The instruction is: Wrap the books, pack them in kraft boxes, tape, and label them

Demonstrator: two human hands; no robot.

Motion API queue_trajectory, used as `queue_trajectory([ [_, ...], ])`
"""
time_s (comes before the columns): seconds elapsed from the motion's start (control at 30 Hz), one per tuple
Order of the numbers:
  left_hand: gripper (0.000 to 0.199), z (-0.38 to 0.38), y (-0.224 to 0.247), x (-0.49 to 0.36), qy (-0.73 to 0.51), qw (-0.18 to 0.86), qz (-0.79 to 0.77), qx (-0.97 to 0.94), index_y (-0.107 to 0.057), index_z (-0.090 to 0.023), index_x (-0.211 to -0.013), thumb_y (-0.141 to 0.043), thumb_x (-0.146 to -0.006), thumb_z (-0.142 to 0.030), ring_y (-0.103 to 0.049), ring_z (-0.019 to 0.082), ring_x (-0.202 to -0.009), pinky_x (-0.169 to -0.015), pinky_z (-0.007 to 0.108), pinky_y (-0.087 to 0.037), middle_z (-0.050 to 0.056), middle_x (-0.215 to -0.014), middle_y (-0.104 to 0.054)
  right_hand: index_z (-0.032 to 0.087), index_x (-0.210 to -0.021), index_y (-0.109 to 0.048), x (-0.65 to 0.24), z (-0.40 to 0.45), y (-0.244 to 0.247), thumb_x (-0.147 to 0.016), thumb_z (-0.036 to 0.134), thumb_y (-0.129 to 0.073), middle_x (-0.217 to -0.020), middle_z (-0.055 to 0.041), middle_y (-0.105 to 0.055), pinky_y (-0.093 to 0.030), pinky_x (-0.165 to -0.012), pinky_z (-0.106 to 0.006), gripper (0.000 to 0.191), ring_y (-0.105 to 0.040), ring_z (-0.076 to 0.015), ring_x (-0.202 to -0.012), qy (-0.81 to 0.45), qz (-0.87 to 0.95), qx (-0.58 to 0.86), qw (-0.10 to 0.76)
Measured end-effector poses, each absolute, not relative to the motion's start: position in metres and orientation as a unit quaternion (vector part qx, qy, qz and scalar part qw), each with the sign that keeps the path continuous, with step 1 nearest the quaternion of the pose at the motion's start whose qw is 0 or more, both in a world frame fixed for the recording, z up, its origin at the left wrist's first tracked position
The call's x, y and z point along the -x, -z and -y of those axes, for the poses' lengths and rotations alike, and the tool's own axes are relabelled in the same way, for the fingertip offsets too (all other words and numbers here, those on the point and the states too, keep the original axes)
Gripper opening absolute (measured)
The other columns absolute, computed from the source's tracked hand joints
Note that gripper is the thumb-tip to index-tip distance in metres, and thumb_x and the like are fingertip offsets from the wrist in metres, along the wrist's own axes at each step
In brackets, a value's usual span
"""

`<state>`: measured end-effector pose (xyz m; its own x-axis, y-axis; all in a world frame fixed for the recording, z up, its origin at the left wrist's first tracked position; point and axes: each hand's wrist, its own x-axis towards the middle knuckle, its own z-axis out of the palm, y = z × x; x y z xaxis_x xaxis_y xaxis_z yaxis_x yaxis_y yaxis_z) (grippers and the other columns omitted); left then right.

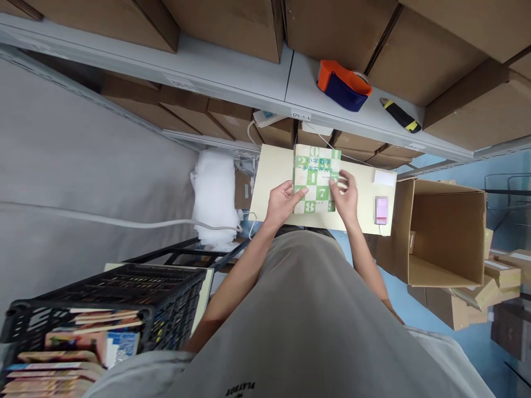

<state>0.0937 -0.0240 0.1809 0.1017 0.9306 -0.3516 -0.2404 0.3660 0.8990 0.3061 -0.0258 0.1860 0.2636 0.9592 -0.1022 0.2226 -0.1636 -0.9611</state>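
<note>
A green and white checkered book [312,178] with large numerals and Chinese characters on its cover is held up over the cream tabletop, cover towards me. My left hand [284,203] grips its lower left edge, the thumb lying on the cover and the other fingers partly behind. At the right edge, my right hand [347,198] has its thumb against the cover, with curled fingers beside it, slightly blurred. A phone [381,210] with a lit pinkish screen lies on the tabletop [274,166] to the right. Near it is a white paper slip [384,177].
Above the table, a grey shelf [249,72] carries cardboard boxes, an orange and blue tape dispenser [344,85] and a utility knife [400,115]. An open carton [446,232] stands right. At left are white packing material [214,196] and a black crate [95,293] of books.
</note>
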Motion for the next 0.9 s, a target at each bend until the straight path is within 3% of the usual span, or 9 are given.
queue_trajectory([
  [0.07,0.063,0.027,-0.18,-0.097,-0.45,0.588,-0.551,-0.385,-0.081,-0.019,-0.117,-0.094,-0.081,-0.069,-0.084,0.031,-0.109,-0.098,0.042,-0.068,0.011,-0.117,-0.089,0.028,-0.147,-0.07,-0.299,0.028,-0.189,-0.102,0.074,-0.068,-0.15,-0.0165,-0.073,-0.066,-0.109,-0.05,0.064,-0.073,-0.032,-0.132,-0.35,0.464,0.669,0.464],
  [0.13,0.05,0.033,-0.18,-0.103,-0.43,0.511,-0.605,-0.434,-0.082,-0.022,-0.118,-0.089,-0.089,-0.062,-0.083,0.028,-0.105,-0.094,0.038,-0.065,0.006,-0.106,-0.089,0.028,-0.145,-0.072,-0.281,0.035,-0.195,-0.103,0.075,-0.066,-0.147,-0.0162,-0.074,-0.068,-0.102,-0.047,0.063,-0.075,-0.0305,-0.126,-0.383,0.48,0.652,0.445],
  [0.23,0.034,0.047,-0.185,-0.112,-0.401,0.433,-0.638,-0.496,-0.087,-0.027,-0.116,-0.088,-0.09,-0.049,-0.084,0.031,-0.106,-0.095,0.038,-0.063,0.005,-0.096,-0.088,0.026,-0.139,-0.074,-0.248,0.048,-0.203,-0.093,0.078,-0.078,-0.146,-0.0154,-0.073,-0.069,-0.096,-0.044,0.07,-0.076,-0.0292,-0.117,-0.412,0.489,0.642,0.423],
  [0.4,0.035,0.059,-0.197,-0.108,-0.411,0.442,-0.545,-0.581,-0.09,-0.032,-0.119,-0.091,-0.088,-0.047,-0.079,0.039,-0.13,-0.121,0.054,-0.059,0.01,-0.131,-0.087,0.023,-0.103,-0.076,-0.241,0.049,-0.203,-0.091,0.083,-0.075,-0.102,-0.0064,-0.081,-0.067,-0.093,-0.041,0.061,-0.074,-0.0257,-0.098,-0.39,0.418,0.682,0.457],
  [0.53,0.068,0.037,-0.194,-0.08,-0.43,0.447,-0.562,-0.547,-0.079,-0.027,-0.145,-0.091,-0.088,-0.062,-0.063,0.039,-0.155,-0.134,0.06,-0.049,0.014,-0.156,-0.075,0.023,-0.096,-0.074,-0.271,0.037,-0.199,-0.083,0.083,-0.084,-0.09,-0.0027,-0.081,-0.066,-0.081,-0.037,0.062,-0.074,-0.0238,-0.086,-0.498,0.364,0.625,0.478],
  [0.6,0.089,0.022,-0.19,-0.069,-0.428,0.523,-0.548,-0.493,-0.069,-0.023,-0.157,-0.089,-0.086,-0.074,-0.059,0.041,-0.16,-0.13,0.059,-0.053,0.018,-0.161,-0.07,0.023,-0.102,-0.075,-0.279,0.036,-0.199,-0.08,0.082,-0.088,-0.093,-0.0033,-0.083,-0.066,-0.08,-0.037,0.064,-0.078,-0.0253,-0.088,-0.553,0.342,0.592,0.476],
  [0.67,0.097,0.014,-0.188,-0.064,-0.406,0.632,-0.49,-0.442,-0.071,-0.017,-0.152,-0.087,-0.083,-0.082,-0.069,0.044,-0.148,-0.12,0.056,-0.062,0.021,-0.151,-0.076,0.023,-0.104,-0.076,-0.28,0.036,-0.199,-0.079,0.082,-0.09,-0.096,-0.0046,-0.085,-0.068,-0.082,-0.039,0.065,-0.081,-0.0279,-0.094,-0.587,0.329,0.571,0.47],
  [0.73,0.091,0.011,-0.189,-0.065,-0.385,0.699,-0.451,-0.399,-0.078,-0.013,-0.138,-0.089,-0.081,-0.083,-0.079,0.043,-0.129,-0.11,0.053,-0.067,0.021,-0.135,-0.084,0.023,-0.103,-0.077,-0.277,0.036,-0.195,-0.077,0.082,-0.091,-0.098,-0.0056,-0.086,-0.07,-0.086,-0.042,0.066,-0.083,-0.0308,-0.101,-0.603,0.323,0.563,0.464],
  [0.9,0.079,0.013,-0.185,-0.071,-0.404,0.689,-0.458,-0.391,-0.079,-0.014,-0.128,-0.087,-0.085,-0.079,-0.083,0.037,-0.116,-0.104,0.046,-0.067,0.016,-0.125,-0.087,0.022,-0.117,-0.078,-0.276,0.03,-0.174,-0.079,0.082,-0.089,-0.124,-0.0118,-0.086,-0.069,-0.106,-0.051,0.071,-0.08,-0.0349,-0.123,-0.565,0.352,0.597,0.448],
])
